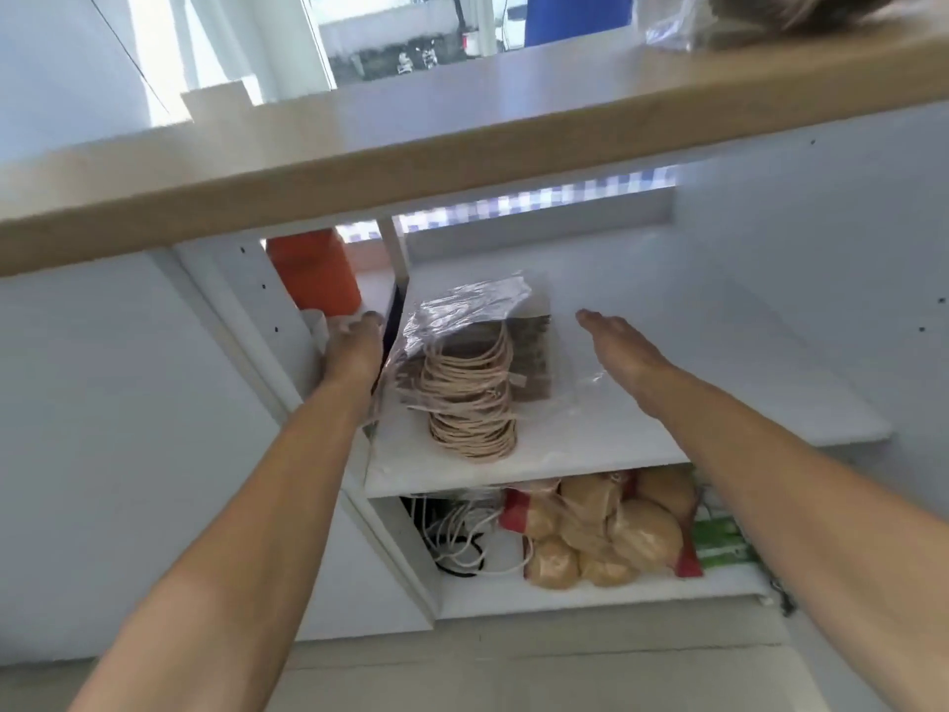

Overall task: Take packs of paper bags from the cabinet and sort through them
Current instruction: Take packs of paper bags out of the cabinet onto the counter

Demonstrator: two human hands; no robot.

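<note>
A pack of brown paper bags (524,359) in clear plastic lies on the white cabinet shelf (642,444), its pale rope handles spilling toward the front edge. My left hand (354,346) rests on the cabinet divider at the pack's left side, fingers curled; whether it grips the plastic I cannot tell. My right hand (624,357) hovers flat and open to the right of the pack, fingers pointing inward, holding nothing. Another plastic-wrapped pack (719,23) lies on the wooden countertop at the top right.
The wooden countertop (462,161) overhangs the open cabinet. An orange container (313,269) stands in the left compartment. On the lower shelf lie white cords (462,537), bagged tan food packs (611,526) and a green box (719,542).
</note>
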